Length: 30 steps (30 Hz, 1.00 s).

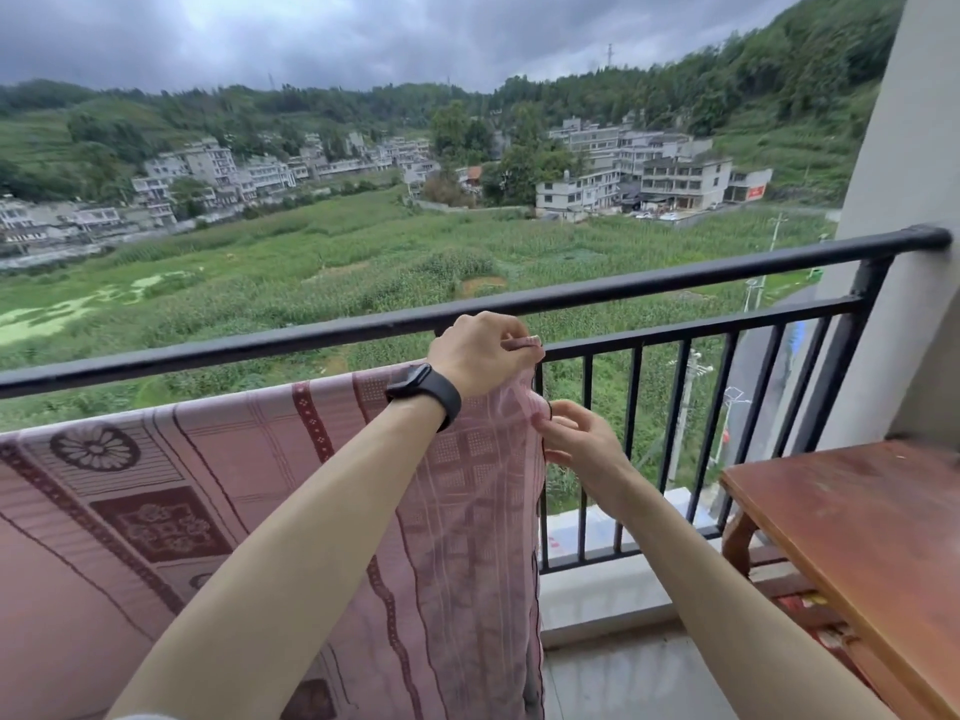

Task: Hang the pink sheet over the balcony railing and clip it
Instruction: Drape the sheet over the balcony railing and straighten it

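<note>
The pink patterned sheet [208, 491] hangs over the lower rail of the black balcony railing [675, 278] and covers its left part. My left hand [480, 353], a black watch on its wrist, pinches a small pinkish clip [524, 343] at the sheet's top right corner on that rail. Just below it, my right hand [576, 439] grips the sheet's right edge with its fingertips. How the clip sits on the cloth is hidden by my fingers.
A brown wooden table [857, 522] stands at the right, close to the railing. A grey wall pillar [904, 252] meets the railing's right end. Beyond the bars lie green fields and buildings far below.
</note>
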Each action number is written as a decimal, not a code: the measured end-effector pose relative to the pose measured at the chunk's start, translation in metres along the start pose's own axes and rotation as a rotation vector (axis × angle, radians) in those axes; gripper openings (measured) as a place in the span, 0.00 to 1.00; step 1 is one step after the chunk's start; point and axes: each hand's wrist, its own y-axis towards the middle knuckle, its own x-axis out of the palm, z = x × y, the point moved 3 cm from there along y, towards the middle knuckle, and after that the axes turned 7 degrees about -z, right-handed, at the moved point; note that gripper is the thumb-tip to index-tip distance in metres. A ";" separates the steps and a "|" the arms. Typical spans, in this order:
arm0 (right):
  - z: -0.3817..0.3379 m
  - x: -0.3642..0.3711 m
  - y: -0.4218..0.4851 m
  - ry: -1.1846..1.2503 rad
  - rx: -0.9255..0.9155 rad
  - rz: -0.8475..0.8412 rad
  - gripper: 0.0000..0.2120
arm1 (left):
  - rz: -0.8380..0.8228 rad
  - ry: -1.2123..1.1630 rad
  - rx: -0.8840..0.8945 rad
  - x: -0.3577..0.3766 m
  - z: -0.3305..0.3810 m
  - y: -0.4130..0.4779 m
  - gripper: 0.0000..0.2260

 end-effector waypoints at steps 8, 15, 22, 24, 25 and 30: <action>-0.035 0.003 0.012 -0.250 -0.114 0.114 0.13 | -0.048 -0.078 0.048 -0.012 0.011 0.013 0.06; -0.042 0.001 0.019 -0.139 -0.157 0.047 0.10 | -0.049 -0.026 0.011 -0.018 0.003 -0.006 0.14; -0.054 0.007 0.025 -0.124 -0.248 0.081 0.10 | 0.027 0.043 -0.036 -0.016 -0.003 -0.024 0.06; -0.054 0.005 0.028 -0.187 -0.278 0.141 0.06 | 0.047 0.051 -0.045 -0.012 0.001 -0.025 0.06; -0.053 0.005 0.029 -0.211 -0.274 0.152 0.05 | 0.048 0.058 -0.052 -0.011 0.002 -0.025 0.06; -0.058 -0.005 0.025 -0.285 -0.208 0.091 0.13 | -0.072 0.114 -0.088 -0.008 0.007 -0.018 0.04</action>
